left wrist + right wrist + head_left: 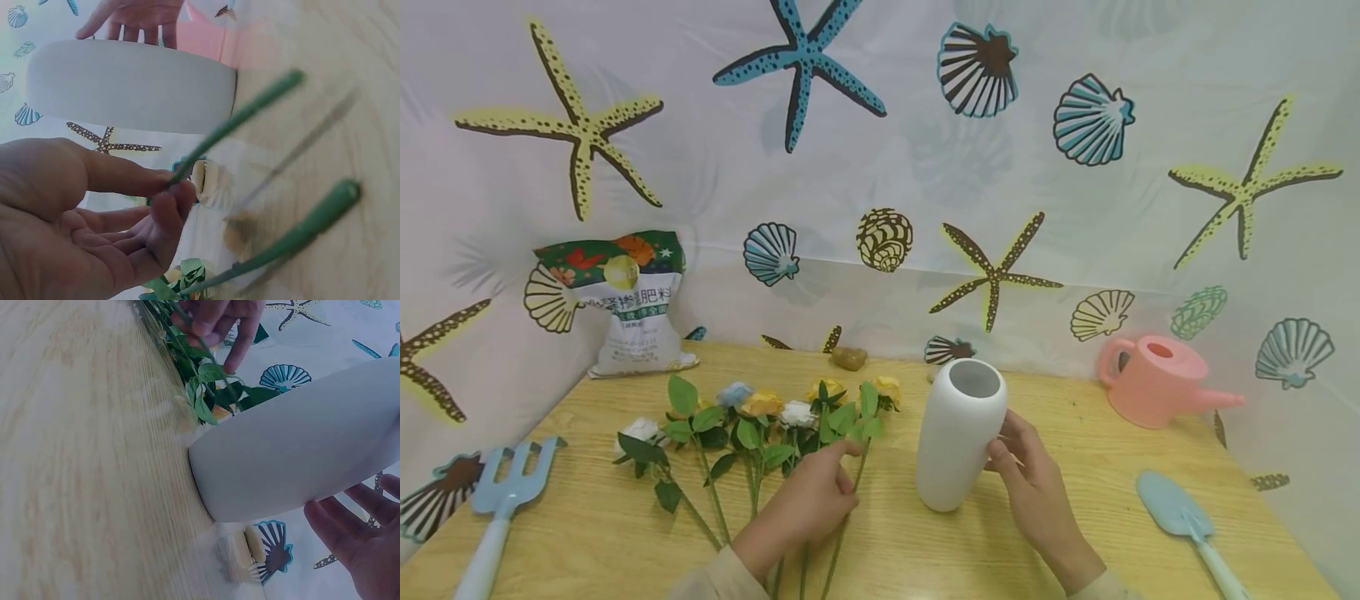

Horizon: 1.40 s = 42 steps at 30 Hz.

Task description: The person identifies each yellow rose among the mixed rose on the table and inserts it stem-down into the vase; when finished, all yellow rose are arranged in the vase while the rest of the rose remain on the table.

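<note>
My left hand (812, 504) pinches the green stem (240, 122) of the rightmost flower between thumb and fingertips; a yellow rose (887, 389) shows at the top of that flower. Beside it, several more flowers lie in a row, among them a white rose (642, 432) and a blue flower (734, 393). A tall white vase (951, 450) stands upright on the table, its round mouth facing up. On the vase's right side rest the fingertips of my right hand (1037, 492), fingers spread and not wrapped round it.
At the back left stands a fertilizer bag (638, 321). A pink watering can (1153, 387) is at the back right, with a blue trowel (1180, 508) nearer. The blue hand fork (512, 492) lies far left. Stones (848, 358) sit along the table's (1075, 442) back edge, before a patterned curtain.
</note>
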Tool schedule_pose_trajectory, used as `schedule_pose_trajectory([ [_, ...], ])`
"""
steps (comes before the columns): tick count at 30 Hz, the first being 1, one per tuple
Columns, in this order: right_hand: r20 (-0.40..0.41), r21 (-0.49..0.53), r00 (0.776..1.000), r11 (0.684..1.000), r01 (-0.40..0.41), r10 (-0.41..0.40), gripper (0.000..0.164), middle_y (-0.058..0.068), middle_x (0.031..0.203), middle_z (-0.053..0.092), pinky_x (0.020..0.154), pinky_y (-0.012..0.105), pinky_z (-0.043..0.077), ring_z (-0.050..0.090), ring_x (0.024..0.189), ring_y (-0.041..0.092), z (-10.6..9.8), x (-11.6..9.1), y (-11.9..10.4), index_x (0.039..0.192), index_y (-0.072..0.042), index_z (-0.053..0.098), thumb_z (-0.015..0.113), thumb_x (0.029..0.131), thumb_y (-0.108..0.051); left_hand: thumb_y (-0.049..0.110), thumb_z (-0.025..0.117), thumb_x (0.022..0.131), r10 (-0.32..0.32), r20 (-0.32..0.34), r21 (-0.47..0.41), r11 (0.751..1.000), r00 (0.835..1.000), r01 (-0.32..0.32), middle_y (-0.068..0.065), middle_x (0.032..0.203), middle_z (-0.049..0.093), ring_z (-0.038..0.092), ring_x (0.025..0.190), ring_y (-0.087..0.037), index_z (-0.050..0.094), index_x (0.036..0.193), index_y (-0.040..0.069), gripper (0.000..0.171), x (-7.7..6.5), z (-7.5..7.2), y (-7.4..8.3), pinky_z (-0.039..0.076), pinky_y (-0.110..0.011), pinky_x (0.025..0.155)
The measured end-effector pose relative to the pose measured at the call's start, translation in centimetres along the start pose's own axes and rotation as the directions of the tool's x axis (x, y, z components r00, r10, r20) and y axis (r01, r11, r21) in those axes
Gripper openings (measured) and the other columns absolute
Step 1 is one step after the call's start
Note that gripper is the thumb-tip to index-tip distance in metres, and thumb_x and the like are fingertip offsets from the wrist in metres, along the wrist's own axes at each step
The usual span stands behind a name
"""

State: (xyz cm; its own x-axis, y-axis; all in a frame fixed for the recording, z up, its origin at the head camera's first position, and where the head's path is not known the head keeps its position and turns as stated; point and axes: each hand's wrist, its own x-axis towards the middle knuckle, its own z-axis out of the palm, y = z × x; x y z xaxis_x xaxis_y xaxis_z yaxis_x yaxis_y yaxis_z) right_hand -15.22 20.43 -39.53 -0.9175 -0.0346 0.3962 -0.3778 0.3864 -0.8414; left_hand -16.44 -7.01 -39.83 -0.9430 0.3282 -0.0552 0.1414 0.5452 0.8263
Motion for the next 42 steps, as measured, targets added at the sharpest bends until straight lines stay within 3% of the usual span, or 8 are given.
schedule_pose_trajectory([
  [4, 0.002, -0.006, 1.0, 1.0, -0.003, 0.003, 0.041, 0.018, 0.136, 0.061, 0.083, 0.034, 0.061, 0.059, 0.11, -0.007, 0.1, -0.1, 0.0, 0.146, -0.004, 0.045, 0.051, 0.106, -0.011, -0.006, 0.065, 0.092, -0.059, -0.008, -0.274, 0.96, 0.998, 0.054, -0.011, 0.084, 0.063, 0.062, 0.065, -0.018, 0.045, 0.145, -0.003, 0.057, 0.1, -0.3, 0.3, 0.055, -0.037, 0.061],
  [9, -0.001, -0.015, 1.0, 1.0, 0.014, -0.014, 0.041, 0.018, 0.135, 0.061, 0.082, 0.033, 0.061, 0.059, 0.109, -0.007, 0.2, 0.0, 0.0, 0.146, -0.004, 0.046, 0.051, 0.106, -0.01, -0.004, 0.064, 0.094, -0.101, -0.063, -0.543, 0.838, 0.993, 0.051, -0.014, 0.093, 0.068, 0.065, 0.071, -0.017, 0.042, 0.147, -0.002, 0.057, 0.1, -0.9, 1.1, 0.058, -0.034, 0.069],
  [12, -0.006, -0.022, 0.999, 0.999, 0.04, -0.04, 0.04, 0.018, 0.133, 0.062, 0.081, 0.033, 0.061, 0.059, 0.108, -0.007, 0.2, 0.0, 0.1, 0.145, -0.004, 0.047, 0.051, 0.105, -0.008, -0.002, 0.065, 0.095, -0.138, -0.097, -0.671, 0.741, 0.986, 0.038, -0.011, 0.098, 0.069, 0.067, 0.077, -0.014, 0.042, 0.147, 0.0, 0.058, 0.0, -1.5, 1.7, 0.058, -0.027, 0.071],
  [18, -0.006, -0.028, 0.997, 0.997, 0.076, -0.077, 0.04, 0.017, 0.132, 0.063, 0.079, 0.033, 0.061, 0.06, 0.108, -0.006, -0.1, 0.0, 0.3, 0.145, -0.005, 0.047, 0.05, 0.105, -0.006, 0.0, 0.061, 0.099, -0.223, -0.173, -0.864, 0.502, 0.959, -0.039, -0.002, 0.099, 0.066, 0.067, 0.084, -0.013, 0.039, 0.148, 0.004, 0.054, 0.1, -2.8, 2.7, 0.057, -0.021, 0.076],
  [22, -0.002, -0.02, 0.997, 0.997, 0.076, -0.076, 0.04, 0.017, 0.134, 0.063, 0.08, 0.03, 0.061, 0.06, 0.109, -0.006, -0.1, 0.0, 0.4, 0.145, -0.006, 0.047, 0.05, 0.105, -0.007, 0.002, 0.057, 0.101, -0.25, -0.243, -0.906, 0.404, 0.937, -0.127, -0.001, 0.1, 0.063, 0.066, 0.09, -0.014, 0.037, 0.141, 0.008, 0.045, 0.1, -3.2, 3.1, 0.055, -0.022, 0.081],
  [33, 0.004, -0.023, 0.997, 0.997, 0.072, -0.072, 0.041, 0.018, 0.134, 0.063, 0.081, 0.035, 0.062, 0.061, 0.109, -0.004, 0.0, 0.2, 0.5, 0.146, -0.008, 0.047, 0.051, 0.105, -0.007, 0.005, 0.052, 0.104, -0.249, -0.444, -0.88, 0.299, 0.86, -0.368, -0.002, 0.101, 0.055, 0.061, 0.091, -0.014, 0.033, 0.128, 0.016, 0.032, 1.4, -4.3, 5.7, 0.052, -0.023, 0.083],
  [39, 0.005, -0.027, 0.998, 0.998, 0.065, -0.065, 0.041, 0.018, 0.133, 0.063, 0.081, 0.036, 0.062, 0.061, 0.107, -0.004, 0.0, 0.2, 0.5, 0.145, -0.006, 0.047, 0.051, 0.105, -0.006, 0.0, 0.056, 0.101, -0.225, -0.565, -0.811, 0.329, 0.794, -0.484, -0.002, 0.094, 0.056, 0.065, 0.082, -0.014, 0.039, 0.123, 0.014, 0.031, 2.6, -3.3, 7.9, 0.055, -0.022, 0.077],
  [42, 0.004, -0.029, 0.997, 0.997, 0.073, -0.073, 0.041, 0.019, 0.132, 0.064, 0.08, 0.036, 0.062, 0.061, 0.107, -0.004, 0.0, 0.2, 0.5, 0.145, -0.006, 0.047, 0.052, 0.104, -0.006, -0.002, 0.057, 0.1, -0.186, -0.599, -0.781, 0.352, 0.779, -0.517, -0.002, 0.092, 0.057, 0.066, 0.079, -0.014, 0.041, 0.123, 0.012, 0.032, 3.2, -2.4, 9.1, 0.056, -0.024, 0.077],
])
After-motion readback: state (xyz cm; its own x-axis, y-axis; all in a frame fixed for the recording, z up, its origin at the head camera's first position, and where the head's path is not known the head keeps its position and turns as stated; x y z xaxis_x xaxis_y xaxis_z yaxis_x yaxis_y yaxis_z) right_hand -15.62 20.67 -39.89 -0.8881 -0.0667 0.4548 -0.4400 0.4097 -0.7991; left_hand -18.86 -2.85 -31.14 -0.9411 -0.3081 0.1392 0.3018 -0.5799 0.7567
